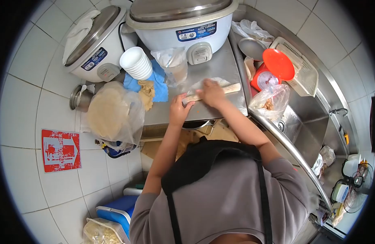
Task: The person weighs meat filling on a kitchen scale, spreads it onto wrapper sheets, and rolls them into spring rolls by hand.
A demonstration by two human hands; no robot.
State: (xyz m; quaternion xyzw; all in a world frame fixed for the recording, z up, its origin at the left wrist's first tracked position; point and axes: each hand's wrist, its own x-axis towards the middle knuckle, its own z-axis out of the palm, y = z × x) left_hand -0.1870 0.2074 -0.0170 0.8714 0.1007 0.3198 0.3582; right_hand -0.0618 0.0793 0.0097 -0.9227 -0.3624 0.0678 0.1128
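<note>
A long pale roll (232, 88), which looks like a rolled-up thin wrapper, lies across the steel counter in front of me. My left hand (180, 109) has its thumb and fingers around the roll's left end. Over the middle of the roll my right hand (212, 94) is bent, its fingertips partly blurred at the far side. Behind the roll a thin whitish sheet (215, 81) lies flat, partly covered by the right hand. Just beyond stands a plastic-lined container (176, 69) with something pale inside.
Two rice cookers (163, 34) stand at the back. White stacked cups (135, 61) rest near a blue cloth (159, 85). At left, round wrappers (108, 110) sit in plastic. Toward the right are a red scale (264, 77), a bag of brownish filling (273, 101) and a sink (305, 118).
</note>
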